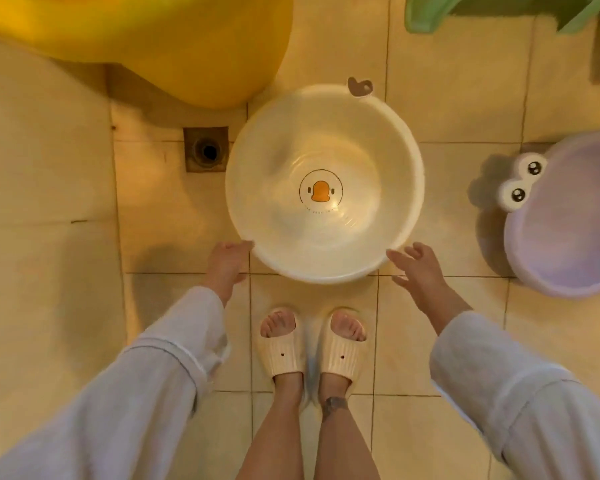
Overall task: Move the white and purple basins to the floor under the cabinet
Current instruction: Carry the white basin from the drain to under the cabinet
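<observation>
A white round basin [257,161] with an orange duck face printed on its bottom and a brown heart-shaped tab on its far rim sits on the tiled floor ahead of my feet. My left hand [226,263] reaches to its near-left rim, fingertips touching or almost touching the edge. My right hand [420,271] hovers by the near-right rim, fingers spread, holding nothing. A purple basin [568,230] with two googly frog eyes on its rim stands on the floor at the right, partly cut off by the frame edge.
A large yellow tub [174,39] fills the top left. A square floor drain [207,149] lies left of the white basin. A green plastic stool [492,8] shows at the top right. My feet in white slippers [314,344] stand just behind the basin.
</observation>
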Demonstrator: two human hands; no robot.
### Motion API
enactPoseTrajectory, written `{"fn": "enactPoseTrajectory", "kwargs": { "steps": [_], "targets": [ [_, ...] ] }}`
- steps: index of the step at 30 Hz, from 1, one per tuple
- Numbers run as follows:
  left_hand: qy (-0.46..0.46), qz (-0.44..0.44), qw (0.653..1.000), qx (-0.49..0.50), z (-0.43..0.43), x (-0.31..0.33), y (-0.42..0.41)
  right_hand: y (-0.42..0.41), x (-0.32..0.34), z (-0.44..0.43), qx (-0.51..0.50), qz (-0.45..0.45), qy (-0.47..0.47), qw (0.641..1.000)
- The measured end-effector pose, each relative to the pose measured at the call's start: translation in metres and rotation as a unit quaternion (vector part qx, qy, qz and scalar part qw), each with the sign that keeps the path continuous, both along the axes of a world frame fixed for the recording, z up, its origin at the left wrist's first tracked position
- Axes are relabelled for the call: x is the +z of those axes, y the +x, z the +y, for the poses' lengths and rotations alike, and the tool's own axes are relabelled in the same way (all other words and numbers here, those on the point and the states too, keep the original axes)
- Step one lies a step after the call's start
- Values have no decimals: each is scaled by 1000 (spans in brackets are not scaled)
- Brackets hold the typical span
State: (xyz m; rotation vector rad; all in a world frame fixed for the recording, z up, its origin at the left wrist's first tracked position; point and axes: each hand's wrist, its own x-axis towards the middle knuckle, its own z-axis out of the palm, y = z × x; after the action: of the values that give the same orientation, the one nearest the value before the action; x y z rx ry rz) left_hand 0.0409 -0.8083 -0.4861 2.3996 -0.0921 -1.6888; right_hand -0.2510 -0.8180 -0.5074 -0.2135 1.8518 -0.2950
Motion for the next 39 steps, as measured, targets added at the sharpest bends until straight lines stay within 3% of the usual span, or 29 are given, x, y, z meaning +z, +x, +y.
{"fn": "enactPoseTrajectory", "kwargs": {
  "steps": [6, 12, 16, 24, 29, 34, 39],
  "targets": [
    [-65, 55, 974, 211, -26, -68, 3, 8, -64, -12, -140, -63, -37, 987],
    [-57, 65, 970, 228, -19, -44, 5, 6, -27, -7, -175, -87, -34, 980],
    [-46, 74, 969, 232, 1, 35, -1, -4, 51, 6, -180, -89, -14, 980],
    [-72, 83, 973, 202, 49, 253, -11, -17, 266, 53, -169, -95, -45, 980],
    [-64, 86, 985, 134, 69, 382, -18, -28, 385, 95, -187, -98, -55, 976],
    [-59, 94, 990, 83, 82, 465, -27, -40, 457, 129, -217, -110, -68, 967],
    [-78, 86, 993, 27, 84, 499, -37, -50, 489, 153, -239, -117, -94, 960]
  ]
}}
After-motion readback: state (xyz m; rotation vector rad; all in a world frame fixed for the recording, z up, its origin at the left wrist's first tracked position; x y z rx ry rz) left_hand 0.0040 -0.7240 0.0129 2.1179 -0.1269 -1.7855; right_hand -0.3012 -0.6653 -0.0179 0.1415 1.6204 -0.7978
